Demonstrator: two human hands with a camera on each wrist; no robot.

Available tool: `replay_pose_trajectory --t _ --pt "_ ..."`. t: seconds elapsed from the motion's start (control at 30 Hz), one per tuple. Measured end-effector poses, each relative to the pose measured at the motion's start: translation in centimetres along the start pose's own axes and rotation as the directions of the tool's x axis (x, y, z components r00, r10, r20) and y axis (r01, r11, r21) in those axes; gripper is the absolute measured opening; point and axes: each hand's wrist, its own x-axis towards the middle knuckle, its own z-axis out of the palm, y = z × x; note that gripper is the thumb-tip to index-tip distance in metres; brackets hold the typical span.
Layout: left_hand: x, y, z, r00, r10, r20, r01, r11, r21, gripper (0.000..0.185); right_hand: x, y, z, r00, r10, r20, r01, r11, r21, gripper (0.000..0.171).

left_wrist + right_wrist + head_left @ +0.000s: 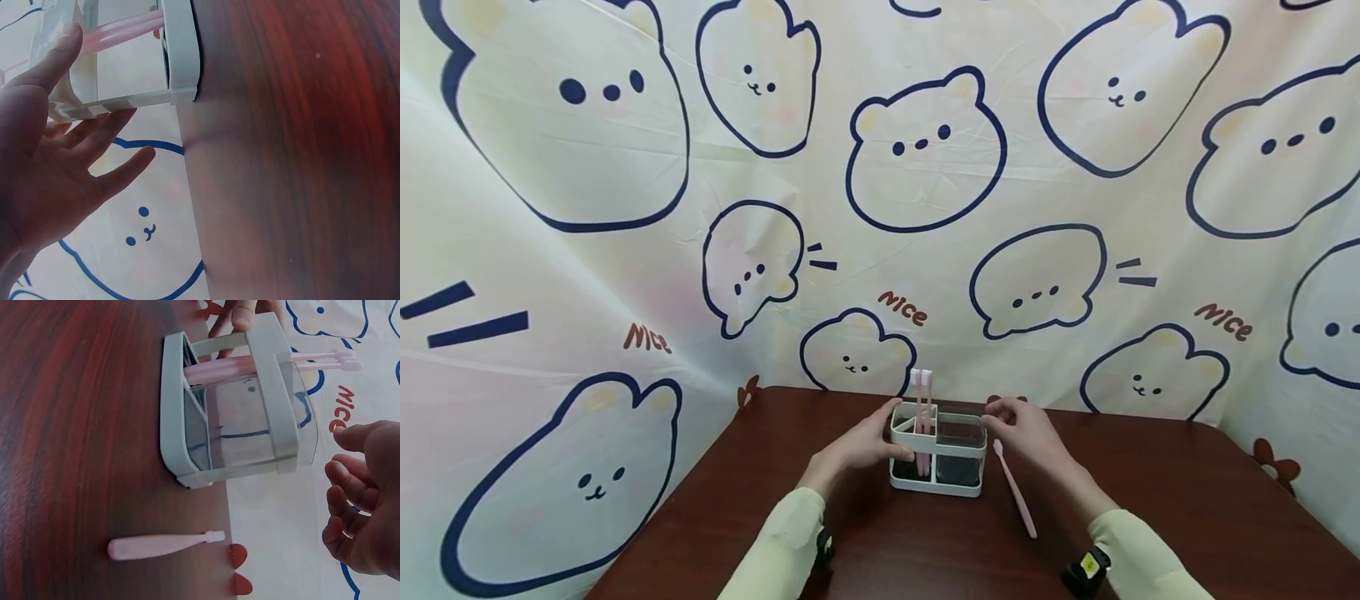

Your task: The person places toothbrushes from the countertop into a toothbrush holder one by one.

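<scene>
A white toothbrush holder [957, 448] stands on the table. My left hand [856, 448] grips its left side, the thumb [59, 59] across the front and the fingers round the far side. Two pink toothbrushes [922, 392] stand upright, heads up, in the left part of the holder. A clear cup [240, 422] sits in its right part. Just off the holder's right rim, my right hand [1028, 435] hovers with loosely bent fingers and nothing between them. Below it, a third pink toothbrush [1017, 496] lies on the table to the right of the holder, its head pointing away.
The dark brown wooden table [1165, 500] reaches back to a pale cloth backdrop [940, 275] printed with bear faces. Cloth also hangs along both sides of the table.
</scene>
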Motion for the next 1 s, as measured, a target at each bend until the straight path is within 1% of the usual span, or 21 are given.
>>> replay_pose_trajectory --t 0.3,0.47,0.67,0.8,1.0 --pt "0.0 0.5 0.2 1.0 0.01 0.002 -0.01 1.0 0.005 0.092 -1.3 2.1 0.3 0.999 0.023 0.028 -0.023 1.0 0.002 0.029" --pt "0.1 0.6 0.3 1.0 0.016 -0.002 -0.016 1.0 0.003 0.09 -1.8 3.3 0.6 0.998 0.042 0.043 -0.041 0.999 -0.02 0.03" --pt "0.1 0.6 0.3 1.0 0.024 0.001 -0.024 1.0 0.0 0.09 -2.5 4.6 0.7 0.992 0.09 0.083 -0.089 0.996 -0.019 0.03" --pt "0.0 0.5 0.2 1.0 0.018 0.007 -0.018 1.0 -0.008 0.091 -2.9 5.5 0.8 0.987 0.115 0.114 -0.113 0.993 -0.026 0.029" --pt "0.0 0.3 0.2 1.0 0.015 0.01 -0.015 1.0 -0.004 0.092 -3.3 6.6 0.8 0.981 0.126 0.148 -0.123 0.992 -0.028 0.033"
